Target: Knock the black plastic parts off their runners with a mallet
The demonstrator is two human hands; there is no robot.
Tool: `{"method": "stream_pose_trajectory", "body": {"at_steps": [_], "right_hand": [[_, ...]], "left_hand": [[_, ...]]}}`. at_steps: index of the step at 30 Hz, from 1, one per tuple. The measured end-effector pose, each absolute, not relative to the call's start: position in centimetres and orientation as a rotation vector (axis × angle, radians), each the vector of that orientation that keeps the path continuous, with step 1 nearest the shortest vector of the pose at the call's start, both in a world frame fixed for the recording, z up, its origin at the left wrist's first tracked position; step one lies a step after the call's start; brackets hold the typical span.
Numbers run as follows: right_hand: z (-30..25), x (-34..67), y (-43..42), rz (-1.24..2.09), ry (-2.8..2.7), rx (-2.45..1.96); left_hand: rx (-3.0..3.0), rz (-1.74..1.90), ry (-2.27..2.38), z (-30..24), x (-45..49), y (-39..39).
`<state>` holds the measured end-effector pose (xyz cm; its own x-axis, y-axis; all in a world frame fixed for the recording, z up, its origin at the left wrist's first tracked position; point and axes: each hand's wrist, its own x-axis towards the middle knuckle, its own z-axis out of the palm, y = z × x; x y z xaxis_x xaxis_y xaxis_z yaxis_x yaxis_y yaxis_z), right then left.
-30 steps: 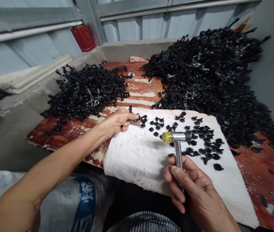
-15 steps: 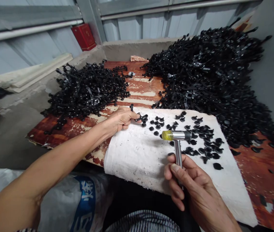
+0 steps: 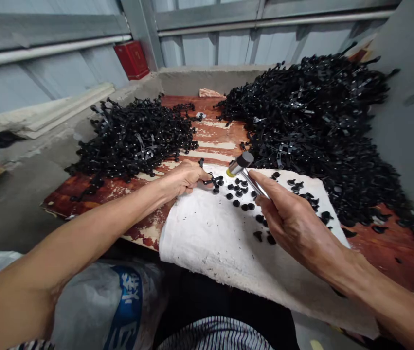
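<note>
My left hand point(image 3: 188, 178) is closed on a small black branched part point(image 3: 212, 180) over the far left of a white cloth point(image 3: 199, 233). One knobbed end of the part sticks up above my fingers. My right hand point(image 3: 287, 204) is wrapped round the handle of a small mallet point(image 3: 242, 164) with a shiny metal head. Its yellow face points down and left, close to the black part, and its dark face points up. Under and beside the mallet, several loose black round pieces with stems point(image 3: 239, 189) lie on the cloth. My right hand and forearm hide some of them.
A heap of black branched parts point(image 3: 137, 136) lies at the left of the worn reddish board point(image 3: 216, 131). A larger black heap point(image 3: 312, 112) rises at the right, beside a grey wall. A red box point(image 3: 132, 59) stands in the back corner; a plastic bag point(image 3: 82, 301) is at lower left.
My right hand has moved up and forward with the mallet, turning its yellow face down towards the black part. My left hand keeps its hold almost unmoved.
</note>
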<state>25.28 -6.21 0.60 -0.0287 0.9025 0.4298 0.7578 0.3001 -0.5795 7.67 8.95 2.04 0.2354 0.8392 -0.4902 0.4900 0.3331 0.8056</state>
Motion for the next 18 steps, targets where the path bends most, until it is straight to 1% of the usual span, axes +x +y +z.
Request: {"method": "stream_pose_trajectory", "body": {"at_steps": [2, 4, 8, 13, 16, 18], "right_hand": [[0.6, 25.3, -5.3, 0.070, -1.920, -1.506], [0.4, 25.2, -4.6, -0.019, -2.010, -1.535], [0.5, 25.0, -3.9, -0.030, -2.109, -1.566], [1.6, 24.8, -4.0, -0.116, -1.958, -1.513], [1.3, 25.0, -3.6, -0.068, -2.162, -1.595], [1.2, 25.2, -3.4, -0.027, -2.175, -1.598]], "left_hand": [[1.305, 0.362, 1.419, 2.0, 7.7, 9.1], [1.307, 0.358, 1.412, 2.0, 7.7, 9.1], [1.320, 0.366, 1.379, 1.9, 7.5, 9.0], [1.295, 0.369, 1.348, 1.6, 7.3, 9.0], [1.300, 0.373, 1.362, 1.6, 7.3, 8.8], [1.308, 0.374, 1.377, 1.6, 7.4, 8.7]]}}
